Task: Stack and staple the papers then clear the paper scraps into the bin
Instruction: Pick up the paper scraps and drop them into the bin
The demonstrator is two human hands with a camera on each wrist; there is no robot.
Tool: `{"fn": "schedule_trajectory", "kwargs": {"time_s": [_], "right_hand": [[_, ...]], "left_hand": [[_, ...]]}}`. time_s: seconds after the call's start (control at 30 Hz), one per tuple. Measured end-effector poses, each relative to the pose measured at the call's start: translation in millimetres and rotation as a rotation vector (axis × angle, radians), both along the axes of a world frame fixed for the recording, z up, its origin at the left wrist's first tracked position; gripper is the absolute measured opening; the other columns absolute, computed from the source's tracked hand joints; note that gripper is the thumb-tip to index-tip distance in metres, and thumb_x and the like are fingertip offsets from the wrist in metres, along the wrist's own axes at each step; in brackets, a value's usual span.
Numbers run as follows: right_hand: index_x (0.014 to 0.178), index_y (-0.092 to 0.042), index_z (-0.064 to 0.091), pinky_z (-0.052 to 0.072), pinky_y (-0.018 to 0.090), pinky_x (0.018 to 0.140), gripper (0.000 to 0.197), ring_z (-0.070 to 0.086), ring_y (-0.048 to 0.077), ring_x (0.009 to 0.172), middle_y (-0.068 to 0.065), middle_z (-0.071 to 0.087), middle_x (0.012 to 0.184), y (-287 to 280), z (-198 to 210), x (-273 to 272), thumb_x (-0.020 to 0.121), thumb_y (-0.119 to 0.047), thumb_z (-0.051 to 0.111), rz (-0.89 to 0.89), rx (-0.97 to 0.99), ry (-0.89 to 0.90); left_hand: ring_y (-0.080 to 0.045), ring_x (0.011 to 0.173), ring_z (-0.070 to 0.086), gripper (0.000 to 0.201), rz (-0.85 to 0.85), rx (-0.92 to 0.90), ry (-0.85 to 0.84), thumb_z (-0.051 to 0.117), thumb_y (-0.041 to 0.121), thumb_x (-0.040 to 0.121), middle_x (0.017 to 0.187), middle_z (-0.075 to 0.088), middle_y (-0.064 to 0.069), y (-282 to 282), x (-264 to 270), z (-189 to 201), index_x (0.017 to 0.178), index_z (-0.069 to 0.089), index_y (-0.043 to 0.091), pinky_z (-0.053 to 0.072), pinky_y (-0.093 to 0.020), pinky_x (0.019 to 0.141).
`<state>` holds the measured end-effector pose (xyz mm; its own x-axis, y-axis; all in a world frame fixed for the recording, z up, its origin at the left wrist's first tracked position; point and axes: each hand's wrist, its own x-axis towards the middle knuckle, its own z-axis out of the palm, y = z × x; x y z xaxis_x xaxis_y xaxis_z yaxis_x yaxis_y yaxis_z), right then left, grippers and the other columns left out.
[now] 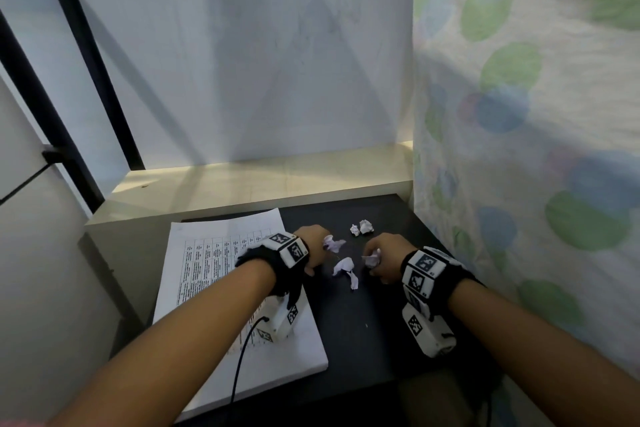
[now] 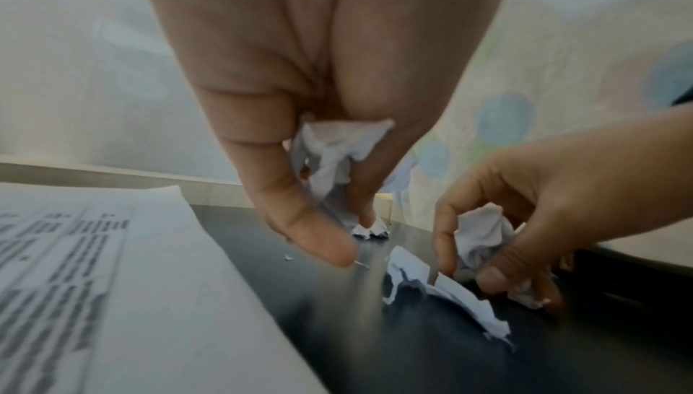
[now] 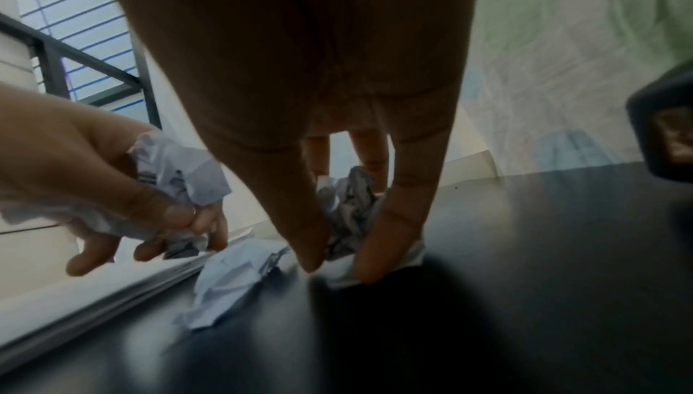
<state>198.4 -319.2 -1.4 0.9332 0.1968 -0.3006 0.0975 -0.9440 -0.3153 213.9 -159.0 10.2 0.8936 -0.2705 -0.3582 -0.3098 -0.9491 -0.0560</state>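
Crumpled scraps (image 1: 334, 243) inside both grips; 1 (image 1: 344, 267) between

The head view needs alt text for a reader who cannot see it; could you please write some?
Both hands gather crumpled paper scraps from a black desk: the left hand grips one scrap and the right hand grips another. Loose scraps lie between them, two small balls sit farther back, and a stack of printed papers lies at left.

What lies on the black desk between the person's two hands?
A loose crumpled paper scrap lies on the desk between the left hand and right hand, each holding its own scrap; clearest in the head view.
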Motion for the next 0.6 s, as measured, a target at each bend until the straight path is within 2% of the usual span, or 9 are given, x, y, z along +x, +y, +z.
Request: {"fn": "schedule_trajectory", "kwargs": {"time_s": [0.07, 0.13, 0.2, 0.27, 0.33, 0.37, 0.5, 0.57, 0.6], "right_hand": [[0.106, -0.015, 0.069, 0.058, 0.031, 0.069, 0.028, 0.064, 0.021, 0.082, 0.008, 0.063, 0.104, 2.1, 1.8, -3.8, 0.079, -0.008, 0.069, -0.036, 0.083, 0.021], [0.105, -0.015, 0.071, 0.06, 0.033, 0.076, 0.028, 0.066, 0.021, 0.086, 0.009, 0.068, 0.105, 7.5, 4.6, -6.7, 0.078, -0.011, 0.072, -0.034, 0.1, 0.015], [0.102, -0.015, 0.073, 0.056, 0.032, 0.083, 0.025, 0.067, 0.025, 0.097, 0.012, 0.071, 0.106, 15.7, 6.6, -10.7, 0.078, -0.016, 0.073, 0.009, 0.026, 0.022], [0.079, -0.014, 0.072, 0.048, 0.027, 0.074, 0.007, 0.064, 0.026, 0.093, 0.01, 0.069, 0.085, 23.7, 6.3, -11.9, 0.078, -0.021, 0.072, 0.022, -0.033, 0.028], [0.052, -0.017, 0.051, 0.039, 0.025, 0.069, 0.033, 0.056, 0.022, 0.082, 0.005, 0.053, 0.064, 29.8, 2.5, -10.0, 0.079, -0.023, 0.071, -0.004, -0.068, 0.017], [0.049, -0.019, 0.044, 0.038, 0.024, 0.069, 0.04, 0.055, 0.022, 0.081, 0.005, 0.052, 0.065, 31.2, 0.9, -8.1, 0.079, -0.023, 0.07, -0.017, -0.076, 0.011], [0.056, -0.014, 0.052, 0.043, 0.026, 0.071, 0.03, 0.062, 0.025, 0.087, 0.008, 0.056, 0.083, 28.5, 1.6, -4.8, 0.08, -0.021, 0.069, -0.033, -0.077, 0.012], [0.077, -0.006, 0.064, 0.047, 0.028, 0.076, 0.013, 0.066, 0.029, 0.097, 0.011, 0.059, 0.086, 24.7, 0.6, -3.6, 0.081, -0.018, 0.067, -0.019, -0.069, 0.011], [0.089, -0.003, 0.068, 0.049, 0.028, 0.078, 0.016, 0.066, 0.031, 0.1, 0.014, 0.063, 0.09, 23.9, -0.6, -3.3, 0.081, -0.017, 0.066, -0.013, -0.06, 0.011]], "left_hand": [[-0.023, 0.1, 0.065, 0.028, -0.001, 0.009, -0.033, 0.066, 0.011, 0.084, 0.1, 0.065, -0.012, 5.6, -3.5, 0.6, 0.109, 0.065, -0.001, 0.051, -0.03, 0.088], [-0.025, 0.108, 0.064, 0.034, -0.021, -0.002, -0.032, 0.068, 0.011, 0.083, 0.115, 0.067, -0.012, 9.2, -5.8, -1.5, 0.115, 0.064, 0.003, 0.05, -0.031, 0.09], [-0.027, 0.113, 0.062, 0.027, -0.031, 0.006, -0.018, 0.067, 0.008, 0.083, 0.122, 0.065, -0.013, 7.3, -8.7, -3.6, 0.109, 0.063, 0.003, 0.05, -0.032, 0.091], [-0.027, 0.116, 0.061, 0.029, -0.067, 0.022, -0.023, 0.068, 0.007, 0.081, 0.124, 0.064, -0.015, 2.5, -12.1, -5.7, 0.11, 0.063, 0.004, 0.049, -0.032, 0.093], [-0.028, 0.12, 0.058, 0.041, -0.102, 0.038, -0.019, 0.071, 0.007, 0.08, 0.128, 0.061, -0.015, -3.0, -11.2, -10.7, 0.119, 0.06, 0.001, 0.047, -0.034, 0.097], [-0.029, 0.121, 0.057, 0.044, -0.106, 0.045, -0.017, 0.071, 0.007, 0.079, 0.129, 0.06, -0.015, -5.8, -11.1, -11.6, 0.121, 0.059, 0.0, 0.047, -0.034, 0.098], [-0.032, 0.123, 0.055, 0.039, -0.064, -0.015, -0.018, 0.06, 0.007, 0.087, 0.134, 0.056, -0.017, -15.3, -3.9, -16.1, 0.126, 0.056, -0.001, 0.045, -0.036, 0.1], [-0.032, 0.123, 0.054, 0.033, -0.086, -0.013, -0.037, 0.053, 0.008, 0.091, 0.133, 0.056, -0.018, -18.4, -1.6, -15.8, 0.123, 0.056, -0.002, 0.044, -0.035, 0.099], [-0.032, 0.124, 0.054, 0.033, -0.098, -0.011, -0.043, 0.052, 0.007, 0.092, 0.133, 0.056, -0.018, -19.9, -0.7, -15.4, 0.123, 0.056, -0.002, 0.043, -0.035, 0.1]]}}
